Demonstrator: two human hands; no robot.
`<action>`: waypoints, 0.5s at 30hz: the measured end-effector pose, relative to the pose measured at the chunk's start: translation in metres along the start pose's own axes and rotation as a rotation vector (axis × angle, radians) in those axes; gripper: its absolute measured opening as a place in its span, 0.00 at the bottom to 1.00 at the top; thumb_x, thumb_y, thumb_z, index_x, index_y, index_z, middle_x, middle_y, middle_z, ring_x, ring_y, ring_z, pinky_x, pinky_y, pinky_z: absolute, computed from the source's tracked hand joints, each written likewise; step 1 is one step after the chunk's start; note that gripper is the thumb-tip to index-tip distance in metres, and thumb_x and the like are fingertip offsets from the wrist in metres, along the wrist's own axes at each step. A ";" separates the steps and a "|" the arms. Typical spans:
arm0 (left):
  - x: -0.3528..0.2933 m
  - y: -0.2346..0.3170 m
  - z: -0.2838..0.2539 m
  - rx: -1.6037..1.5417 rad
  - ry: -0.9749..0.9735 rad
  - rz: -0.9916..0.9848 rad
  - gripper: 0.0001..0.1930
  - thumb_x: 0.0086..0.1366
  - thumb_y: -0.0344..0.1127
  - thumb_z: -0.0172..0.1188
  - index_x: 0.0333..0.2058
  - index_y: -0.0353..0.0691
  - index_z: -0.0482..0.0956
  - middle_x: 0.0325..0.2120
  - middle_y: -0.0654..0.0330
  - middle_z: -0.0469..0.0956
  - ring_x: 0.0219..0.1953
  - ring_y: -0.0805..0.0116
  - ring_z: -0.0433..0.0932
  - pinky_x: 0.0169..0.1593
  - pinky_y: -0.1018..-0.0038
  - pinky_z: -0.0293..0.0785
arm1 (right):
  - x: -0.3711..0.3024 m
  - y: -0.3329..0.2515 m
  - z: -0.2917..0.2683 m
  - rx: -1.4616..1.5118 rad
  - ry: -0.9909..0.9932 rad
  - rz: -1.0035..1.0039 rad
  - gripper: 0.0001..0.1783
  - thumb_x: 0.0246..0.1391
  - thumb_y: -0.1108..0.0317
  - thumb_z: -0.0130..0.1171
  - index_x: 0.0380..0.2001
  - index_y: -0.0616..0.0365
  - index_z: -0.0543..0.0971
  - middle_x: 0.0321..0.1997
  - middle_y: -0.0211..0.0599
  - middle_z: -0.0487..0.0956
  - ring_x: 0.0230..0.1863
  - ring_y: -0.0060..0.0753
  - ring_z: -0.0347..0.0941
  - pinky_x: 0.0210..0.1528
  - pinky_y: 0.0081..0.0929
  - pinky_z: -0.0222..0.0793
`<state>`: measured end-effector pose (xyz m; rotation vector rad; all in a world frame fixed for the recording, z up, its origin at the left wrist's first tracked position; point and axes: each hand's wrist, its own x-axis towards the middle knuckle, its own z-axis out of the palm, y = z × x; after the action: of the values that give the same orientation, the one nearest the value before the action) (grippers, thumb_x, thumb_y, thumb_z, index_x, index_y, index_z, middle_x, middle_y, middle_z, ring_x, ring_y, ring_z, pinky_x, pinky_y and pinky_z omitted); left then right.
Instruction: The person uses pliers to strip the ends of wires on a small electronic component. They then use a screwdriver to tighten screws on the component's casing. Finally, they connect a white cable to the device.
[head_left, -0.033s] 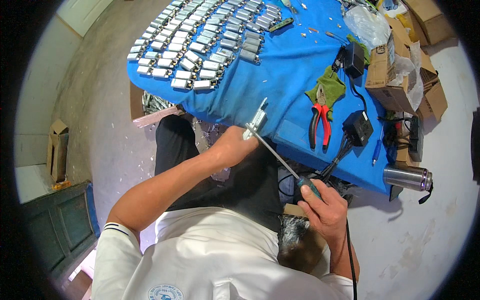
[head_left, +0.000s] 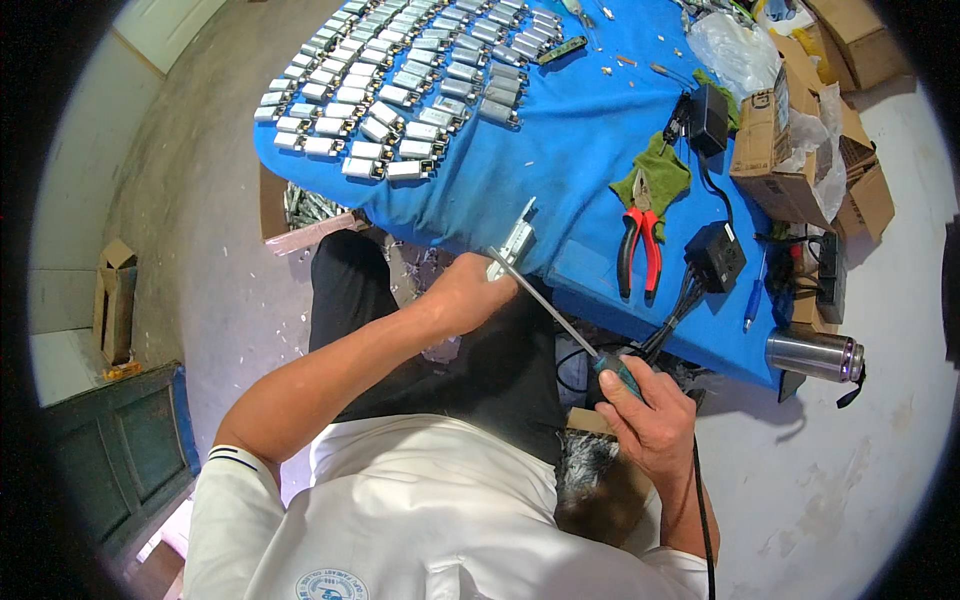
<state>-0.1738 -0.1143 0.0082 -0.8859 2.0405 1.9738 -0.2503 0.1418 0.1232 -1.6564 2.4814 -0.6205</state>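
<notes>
My left hand [head_left: 465,295] grips a small silver metal part [head_left: 516,240] at the front edge of the blue-covered table [head_left: 570,150]. My right hand [head_left: 650,415] holds a long thin tool by its dark green handle [head_left: 617,372]. The tool's slim shaft [head_left: 550,305] slants up and left, and its tip meets the metal part beside my left fingers. A black cord [head_left: 697,500] runs down along my right forearm. Both hands hover over my lap, just in front of the table.
Several rows of silver rectangular parts [head_left: 400,90] fill the table's far left. Red-handled pliers [head_left: 640,245] lie on a green cloth [head_left: 655,175], near two black adapters [head_left: 715,255]. Cardboard boxes [head_left: 780,150] and a steel flask [head_left: 815,355] sit at the right.
</notes>
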 end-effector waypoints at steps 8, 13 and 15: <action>-0.002 0.008 -0.010 -0.002 -0.075 -0.017 0.16 0.60 0.42 0.55 0.20 0.36 0.72 0.16 0.66 0.68 0.19 0.77 0.64 0.22 0.74 0.59 | -0.003 0.002 -0.006 0.167 0.128 0.160 0.17 0.41 0.80 0.64 0.39 0.59 0.82 0.40 0.47 0.81 0.35 0.46 0.80 0.38 0.32 0.76; 0.001 0.003 -0.011 -0.020 -0.096 -0.002 0.15 0.61 0.41 0.55 0.21 0.37 0.72 0.16 0.65 0.68 0.19 0.77 0.64 0.22 0.74 0.60 | -0.008 0.004 -0.009 0.184 0.097 0.181 0.17 0.41 0.80 0.65 0.39 0.60 0.82 0.40 0.47 0.81 0.34 0.45 0.80 0.38 0.31 0.76; -0.001 0.006 -0.010 -0.013 -0.074 -0.009 0.15 0.60 0.42 0.55 0.21 0.37 0.72 0.16 0.66 0.68 0.19 0.77 0.64 0.22 0.74 0.60 | -0.006 0.003 -0.010 0.194 0.076 0.191 0.17 0.41 0.80 0.65 0.39 0.60 0.82 0.40 0.48 0.81 0.35 0.45 0.80 0.38 0.31 0.76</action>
<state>-0.1730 -0.1242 0.0147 -0.8108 1.9826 1.9861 -0.2537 0.1510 0.1307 -1.3337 2.4980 -0.8817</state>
